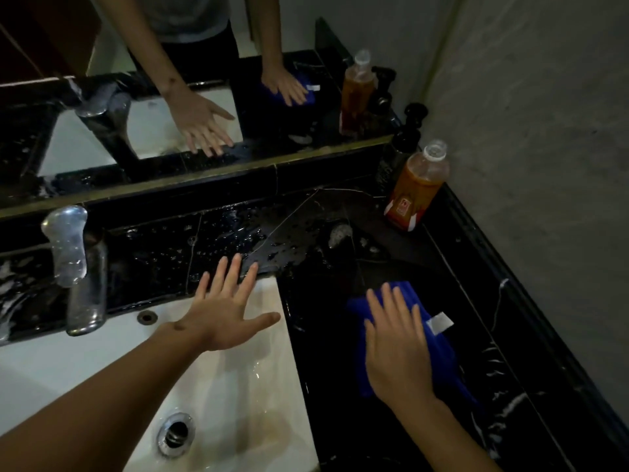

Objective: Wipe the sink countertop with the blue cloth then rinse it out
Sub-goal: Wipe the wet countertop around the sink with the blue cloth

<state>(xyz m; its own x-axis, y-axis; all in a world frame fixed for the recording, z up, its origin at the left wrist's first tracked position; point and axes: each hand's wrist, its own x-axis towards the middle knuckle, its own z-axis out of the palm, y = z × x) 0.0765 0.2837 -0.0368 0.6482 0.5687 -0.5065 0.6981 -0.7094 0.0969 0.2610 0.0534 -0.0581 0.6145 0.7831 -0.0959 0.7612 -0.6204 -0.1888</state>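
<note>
Head view, the only one. Right hand (pixel 396 349) flat, fingers straight, pressing the blue cloth (pixel 439 356) onto the black counter (pixel 323 386) to the right of the white sink (pixel 238 386). White label (pixel 440 322) of the cloth sticking out just beside the fingers. Left hand (pixel 224 308) open, fingers spread, holding nothing, above the back corner of the sink with fingertips near the wet edge of the counter.

Many water drops and a small patch of foam (pixel 338 233) lying on the counter behind the sink, between the tap (pixel 73 264) and the orange bottle (pixel 417 189). Dark pump bottle (pixel 405 137) standing just behind the orange one, in the corner below the mirror (pixel 170 114).

Probably the wiping step, not yet finished. Good to keep the palm flat and press evenly, to go in long overlapping strokes toward the sink, so that the water falls into it. Near the bottles, better to slow down: easy to knock the orange one. Wet strip behind the tap also to be wiped before rinsing.
</note>
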